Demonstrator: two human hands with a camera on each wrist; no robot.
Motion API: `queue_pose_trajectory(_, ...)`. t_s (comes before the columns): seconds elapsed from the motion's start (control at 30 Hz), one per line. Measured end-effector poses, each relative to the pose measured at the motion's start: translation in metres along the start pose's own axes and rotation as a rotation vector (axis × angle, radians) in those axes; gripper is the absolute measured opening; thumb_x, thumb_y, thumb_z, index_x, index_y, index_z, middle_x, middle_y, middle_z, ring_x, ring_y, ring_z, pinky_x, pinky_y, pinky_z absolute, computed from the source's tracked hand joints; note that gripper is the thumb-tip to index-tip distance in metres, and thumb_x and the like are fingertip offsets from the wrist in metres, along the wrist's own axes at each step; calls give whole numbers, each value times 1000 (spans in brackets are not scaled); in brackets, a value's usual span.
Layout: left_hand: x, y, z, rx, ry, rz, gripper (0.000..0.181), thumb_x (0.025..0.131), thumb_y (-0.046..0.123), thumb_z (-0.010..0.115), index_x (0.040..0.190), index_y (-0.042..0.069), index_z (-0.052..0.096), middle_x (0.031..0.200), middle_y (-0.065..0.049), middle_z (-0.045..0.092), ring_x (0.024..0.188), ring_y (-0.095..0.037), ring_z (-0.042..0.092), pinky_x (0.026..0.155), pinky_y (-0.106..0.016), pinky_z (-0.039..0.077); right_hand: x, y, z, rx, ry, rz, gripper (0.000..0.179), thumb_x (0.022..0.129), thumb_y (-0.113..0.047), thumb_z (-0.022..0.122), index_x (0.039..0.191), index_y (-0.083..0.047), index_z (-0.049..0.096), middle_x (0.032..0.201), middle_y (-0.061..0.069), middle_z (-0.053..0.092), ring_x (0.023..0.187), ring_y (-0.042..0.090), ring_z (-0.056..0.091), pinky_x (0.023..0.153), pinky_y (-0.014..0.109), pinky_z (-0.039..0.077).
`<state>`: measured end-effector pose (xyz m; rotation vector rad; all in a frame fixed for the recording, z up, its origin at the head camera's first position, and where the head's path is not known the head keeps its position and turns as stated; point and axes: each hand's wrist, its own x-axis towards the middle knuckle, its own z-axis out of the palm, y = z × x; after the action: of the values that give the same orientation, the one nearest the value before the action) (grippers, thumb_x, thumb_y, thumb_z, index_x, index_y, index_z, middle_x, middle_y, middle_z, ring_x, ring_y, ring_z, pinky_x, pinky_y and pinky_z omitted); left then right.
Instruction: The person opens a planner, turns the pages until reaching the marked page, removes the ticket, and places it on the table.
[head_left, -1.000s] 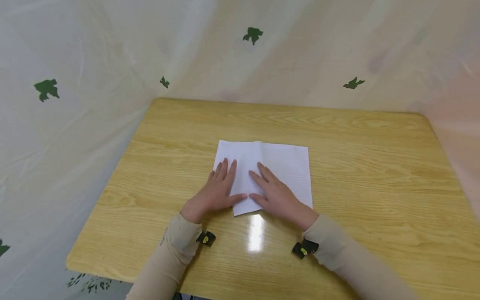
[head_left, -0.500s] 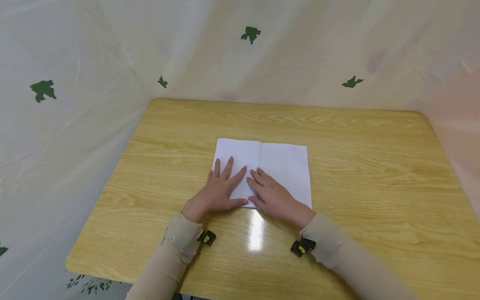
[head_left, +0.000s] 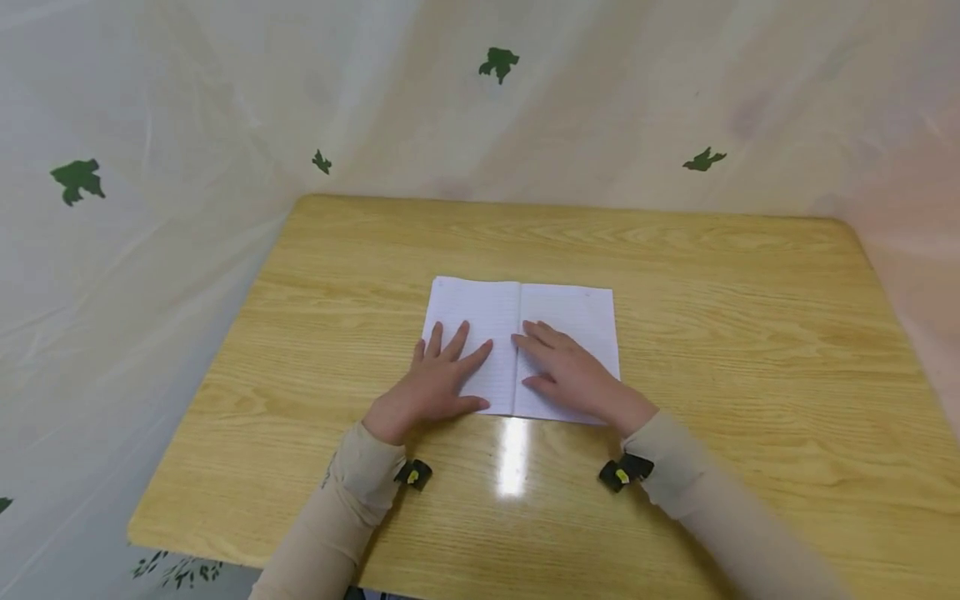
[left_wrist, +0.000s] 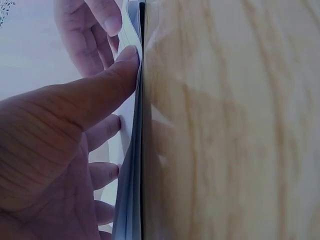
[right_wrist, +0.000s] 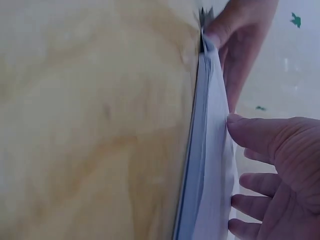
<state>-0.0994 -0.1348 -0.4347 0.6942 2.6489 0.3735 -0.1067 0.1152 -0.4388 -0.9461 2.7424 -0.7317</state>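
Observation:
An opened notebook (head_left: 491,304) with white ruled pages lies on the wooden table, its centre fold running between the two hands. On the left page rests my left hand (head_left: 433,387), fingers spread and straight, the thumb near the lower edge. My right hand (head_left: 573,377) lies on the right page, with its fingertips beside the fold. Seen edge-on in the left wrist view, the left thumb (left_wrist: 107,90) presses the page edges. In the right wrist view, the right thumb and fingertips touch the top of the page stack (right_wrist: 215,135).
The wood-grain table (head_left: 750,350) stretches out on all sides of the notebook. Behind it hangs a pale curtain (head_left: 600,100) with green bird shapes. Small black devices (head_left: 414,475) are strapped at both wrists.
A raised page near the fold has come down flat on the left side. My left hand spread its fingers. The right hand went left a little, then moved right onto the right page.

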Motion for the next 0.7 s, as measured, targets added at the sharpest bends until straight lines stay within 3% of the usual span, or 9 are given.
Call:
queue_pose_trajectory(0.17, 0, -1, 0, -1, -8, -8, 84, 88, 54, 64, 156, 26, 24, 161, -19, 1, 141, -52, -10, 110, -69, 4, 0, 22, -14, 12, -1, 70, 67, 89, -19, 72, 146, -2, 42, 154, 24, 30, 142, 42, 25, 114, 54, 21)
queue_pose_trajectory(0.47, -1, 1, -2, -28, -45, -15, 84, 90, 53, 63, 157, 26, 20, 161, -16, -5, 141, -49, -15, 111, -67, -2, 5, 65, -41, 59, -78, 295, 83, 87, -24, 75, 152, -3, 29, 159, 23, 15, 145, 42, 12, 114, 59, 14)
queue_pose_trajectory(0.7, 0, 0, -1, -28, -42, -19, 84, 90, 53, 63, 157, 27, 20, 161, -16, -5, 141, -48, -16, 111, -67, -2, 12, 87, -52, 35, -90, 340, 98, 82, -35, 79, 153, 3, 21, 158, 29, 12, 145, 45, 7, 114, 61, 11)
